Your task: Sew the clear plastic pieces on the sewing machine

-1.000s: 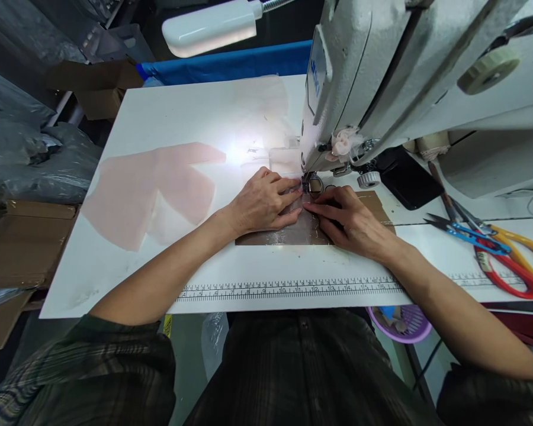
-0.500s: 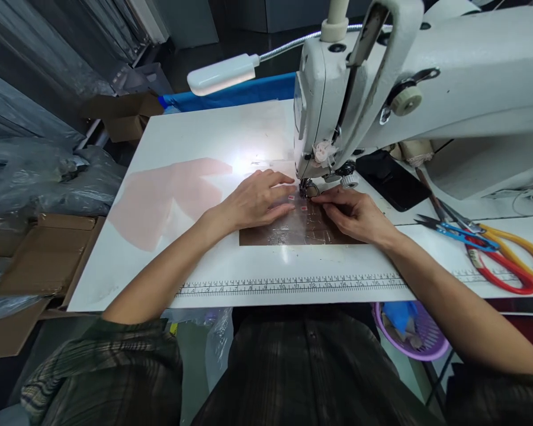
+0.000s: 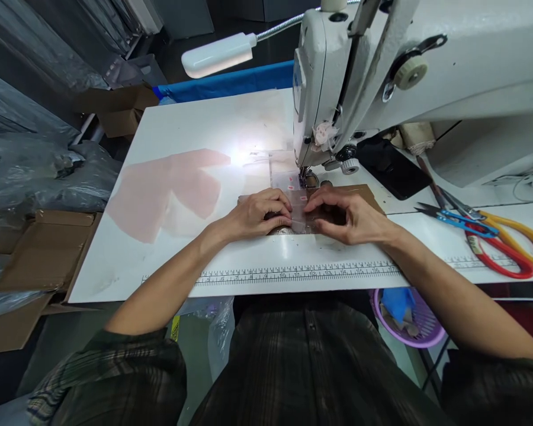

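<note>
Under the needle area of a white sewing machine (image 3: 322, 89) lies a clear plastic sheet (image 3: 298, 208) with small red marks, over a shiny brown sheet (image 3: 369, 194). My left hand (image 3: 263, 214) rests left of the presser foot (image 3: 302, 176), its fingers curled and thumb bent in at the plastic's left side. Opposite it, my right hand (image 3: 350, 214) bends thumb and fingers around the plastic's right side, just in front of the foot. Both hands partly cover the sheets, so the exact grip is hidden.
Pink cut pieces (image 3: 160, 183) lie on the left of the white table (image 3: 115, 266). At right are a black phone (image 3: 393, 165), blue thread snips (image 3: 466, 223) and red-and-yellow-handled scissors (image 3: 506, 251). A ruler strip (image 3: 293, 274) runs along the front edge. A lamp (image 3: 217, 56) hangs above.
Both hands have drawn toward me from the presser foot, and the fingers of my left hand have curled from lying flat. The plastic and brown sheets have shifted, and the view has tilted slightly.
</note>
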`<state>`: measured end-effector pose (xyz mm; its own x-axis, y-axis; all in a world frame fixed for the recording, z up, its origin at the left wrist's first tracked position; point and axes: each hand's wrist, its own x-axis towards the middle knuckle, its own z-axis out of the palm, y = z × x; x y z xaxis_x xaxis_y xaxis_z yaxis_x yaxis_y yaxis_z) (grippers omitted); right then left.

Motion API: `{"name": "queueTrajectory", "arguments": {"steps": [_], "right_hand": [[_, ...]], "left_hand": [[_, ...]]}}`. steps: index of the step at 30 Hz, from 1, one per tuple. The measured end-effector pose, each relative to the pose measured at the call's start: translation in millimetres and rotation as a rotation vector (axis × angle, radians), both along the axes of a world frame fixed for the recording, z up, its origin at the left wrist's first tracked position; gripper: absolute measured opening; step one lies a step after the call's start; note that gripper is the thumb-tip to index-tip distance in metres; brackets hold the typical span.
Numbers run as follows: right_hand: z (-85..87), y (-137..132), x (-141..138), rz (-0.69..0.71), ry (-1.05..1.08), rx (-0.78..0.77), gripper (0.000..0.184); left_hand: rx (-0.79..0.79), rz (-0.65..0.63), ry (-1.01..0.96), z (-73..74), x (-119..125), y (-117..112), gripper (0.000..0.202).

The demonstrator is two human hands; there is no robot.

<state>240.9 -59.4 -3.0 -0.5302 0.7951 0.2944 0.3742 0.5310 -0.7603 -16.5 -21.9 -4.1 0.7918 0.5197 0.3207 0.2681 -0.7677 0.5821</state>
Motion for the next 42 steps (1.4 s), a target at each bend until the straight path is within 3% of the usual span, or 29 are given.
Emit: {"name": "queueTrajectory", "arguments": {"steps": [3, 10, 15, 18, 23, 28, 33, 37, 40, 42], "right_hand": [[0.5, -2.6, -2.9, 0.097, -0.06, 0.041, 0.025], [-0.3, -2.4, -7.6, 0.113, -0.088, 0.095, 0.01], [-0.2, -2.2, -7.3, 0.116, -0.1, 0.093, 0.012], [-1.3, -2.4, -6.6, 0.11, -0.085, 0.125, 0.024], [-2.2, -2.5, -7.0, 0.122, -0.098, 0.103, 0.009], [-1.8, -3.8, -9.2, 0.106, -0.099, 0.083, 0.01], [0.1, -4.9, -10.4, 0.074, -0.038, 0.051, 0.009], [-1.3, 0.0, -3.3, -0.049, 0.001, 0.017, 0.013], [-7.9, 6.3, 3.5, -0.234, -0.055, 0.154, 0.022], [-14.2, 9.6, 5.5, -0.251, -0.132, 0.254, 0.027]], "left_hand": [[-0.039, 0.027, 0.001, 1.2, -0.1, -1.3, 0.014], [-0.084, 0.052, 0.014, 0.5, 0.2, -2.4, 0.014], [-0.09, 0.052, 0.006, -0.1, 0.5, -1.5, 0.015], [-0.088, 0.047, -0.004, -0.5, 0.1, -1.4, 0.016], [-0.067, 0.033, -0.031, -1.6, -0.2, -0.8, 0.017], [-0.07, 0.011, -0.059, 1.2, -0.2, 0.1, 0.017], [0.119, -0.023, -0.072, 6.2, 1.6, -1.9, 0.035], [0.345, -0.041, -0.001, 4.6, 3.9, -5.3, 0.012], [0.481, -0.072, 0.064, 3.6, 4.9, -7.6, 0.016], [0.518, -0.087, 0.103, 3.5, 5.5, -8.8, 0.016]]}}
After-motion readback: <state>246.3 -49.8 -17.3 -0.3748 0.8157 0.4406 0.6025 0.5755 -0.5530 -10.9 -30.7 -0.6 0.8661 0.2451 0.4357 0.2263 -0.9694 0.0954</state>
